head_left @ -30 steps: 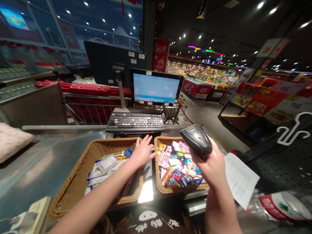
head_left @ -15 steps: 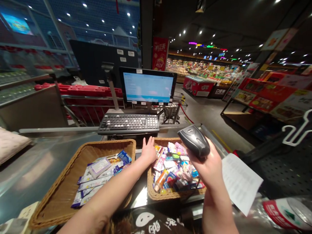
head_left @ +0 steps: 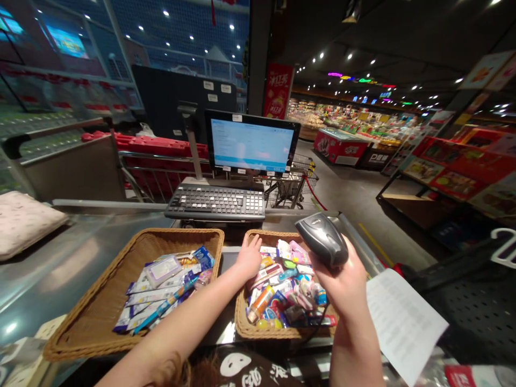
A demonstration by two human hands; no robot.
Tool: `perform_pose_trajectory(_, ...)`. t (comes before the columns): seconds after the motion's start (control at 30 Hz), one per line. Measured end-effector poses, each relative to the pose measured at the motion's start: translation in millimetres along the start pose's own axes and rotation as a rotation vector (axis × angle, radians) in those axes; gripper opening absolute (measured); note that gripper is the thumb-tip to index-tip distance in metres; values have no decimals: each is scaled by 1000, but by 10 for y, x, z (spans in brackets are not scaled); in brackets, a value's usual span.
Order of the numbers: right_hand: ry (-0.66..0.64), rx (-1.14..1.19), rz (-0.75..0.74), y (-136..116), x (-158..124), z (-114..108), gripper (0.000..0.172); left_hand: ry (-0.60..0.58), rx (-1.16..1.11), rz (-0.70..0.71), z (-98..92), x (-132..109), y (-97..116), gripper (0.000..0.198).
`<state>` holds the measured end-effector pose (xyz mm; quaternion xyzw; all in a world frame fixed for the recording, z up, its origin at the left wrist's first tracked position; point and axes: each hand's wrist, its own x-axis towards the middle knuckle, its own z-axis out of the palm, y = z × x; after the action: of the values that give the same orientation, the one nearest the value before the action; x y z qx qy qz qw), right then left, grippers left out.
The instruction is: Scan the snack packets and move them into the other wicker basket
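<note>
My left hand [head_left: 250,259] rests on the left rim of the right wicker basket [head_left: 239,317], fingers stretched out and a little spread, with no item visible in it. In my right hand [head_left: 341,274] is a black barcode scanner [head_left: 322,239], held up over that basket's right side. Small packaged goods fill the basket, among them an orange tube-shaped bottle [head_left: 261,303]. To the left stands a larger wicker basket [head_left: 97,312] with several flat blue-and-white packets [head_left: 151,295], a box with a lilac border [head_left: 163,270] and a long blue pack [head_left: 167,305].
Behind the baskets sit a black keyboard [head_left: 217,203] and a lit monitor [head_left: 252,142]. A printed paper sheet [head_left: 403,322] lies at the right, near a bottle with a red label [head_left: 463,375]. A pale cushion [head_left: 26,223] is at the far left.
The view has turned slightly left. My left hand stays at the right basket's left rim; that basket sits slightly nearer the left one. More of the long blue pack shows beside my forearm.
</note>
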<state>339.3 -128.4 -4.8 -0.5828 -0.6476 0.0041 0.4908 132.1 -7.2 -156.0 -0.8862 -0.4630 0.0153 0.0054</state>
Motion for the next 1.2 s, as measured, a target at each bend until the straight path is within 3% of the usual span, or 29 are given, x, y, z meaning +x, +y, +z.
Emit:
perform_pose_trajectory(0.13,-5,12,-1,20,20,2,51,-33,-5,-50,14,22,13,33)
perform_pose_trajectory(0.33,8,13,-19,41,17,38,51,-42,-15,-45,-89,-19,32,25)
perform_pose_trajectory(0.47,-3,17,0,27,24,50,51,-1,-127,-26,-171,-69,14,30)
perform_pose_trajectory(0.6,-13,12,-2,-10,43,47,50,53,-236,-12,-148,-88,-10,21)
perform_pose_trajectory(0.9,-25,-29,-33,-42,43,58,49,17,-98,38,-105,-58,18,19)
perform_pose_trajectory(1.07,-25,-49,-44,-43,50,55,48,166,-218,81,-128,-64,3,19)
perform_pose_trajectory(1.2,-6,-63,-56,-37,59,29,43,327,-184,187,-227,-87,-90,29)
